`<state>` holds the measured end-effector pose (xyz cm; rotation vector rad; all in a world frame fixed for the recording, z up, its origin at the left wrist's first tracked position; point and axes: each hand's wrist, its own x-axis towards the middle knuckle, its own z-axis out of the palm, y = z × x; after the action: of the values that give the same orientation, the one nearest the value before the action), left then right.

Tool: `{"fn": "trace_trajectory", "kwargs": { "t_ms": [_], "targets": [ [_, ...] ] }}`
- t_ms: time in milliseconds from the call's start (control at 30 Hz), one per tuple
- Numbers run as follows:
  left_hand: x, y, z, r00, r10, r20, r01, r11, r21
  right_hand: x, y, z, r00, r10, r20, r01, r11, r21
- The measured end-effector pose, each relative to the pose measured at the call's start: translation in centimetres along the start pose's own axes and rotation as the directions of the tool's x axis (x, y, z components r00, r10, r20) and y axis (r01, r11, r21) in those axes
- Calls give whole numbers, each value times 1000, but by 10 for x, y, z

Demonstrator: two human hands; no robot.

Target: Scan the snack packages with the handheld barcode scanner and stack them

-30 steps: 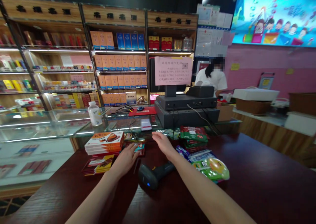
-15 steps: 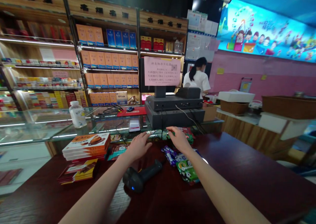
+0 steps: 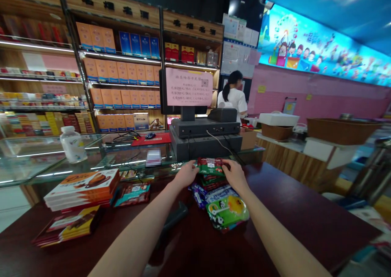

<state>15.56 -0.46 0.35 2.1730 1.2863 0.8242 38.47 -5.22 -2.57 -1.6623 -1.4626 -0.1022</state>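
Note:
My left hand (image 3: 187, 174) pinches the left edge of a green and dark-red snack packet (image 3: 210, 167). At its right edge, my right hand (image 3: 234, 176) has its fingers closed on the same packet. More packets like it lie in a stack just beneath. Closer to me are purple-wrapped snacks (image 3: 199, 195) and a bright green packet (image 3: 227, 212) with a panda and a yellow figure. My left forearm partly hides a black barcode scanner (image 3: 175, 219) on the dark wooden table (image 3: 293, 212).
Left of my arm sit orange-and-white boxes (image 3: 85, 187), red-and-yellow chocolate packs (image 3: 69, 226) and a teal packet (image 3: 132, 194). A cash register (image 3: 204, 144) with a monitor stands ahead on the glass counter, near a white bottle (image 3: 73, 144). Behind it is a person (image 3: 232, 95) in white.
Both hands have moved from hovering open to gripping the green and red packet, which is now lifted above its stack. The view has shifted, so the surroundings appear further left.

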Motion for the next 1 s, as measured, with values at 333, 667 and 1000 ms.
{"fn": "trace_trajectory", "kwargs": {
  "t_ms": [333,667,1000],
  "targets": [
    [13,4,17,989,-137,-60,129,984,-122,-4,17,3,998,65,-1,-65,998,-4],
    [10,5,16,977,-195,-89,170,956,-237,-6,8,-1,991,124,-41,-125,992,-6],
    [-17,-2,-14,980,-135,-146,86,950,-302,-14,-45,-21,995,63,-72,-61,998,26]
  ]
}}
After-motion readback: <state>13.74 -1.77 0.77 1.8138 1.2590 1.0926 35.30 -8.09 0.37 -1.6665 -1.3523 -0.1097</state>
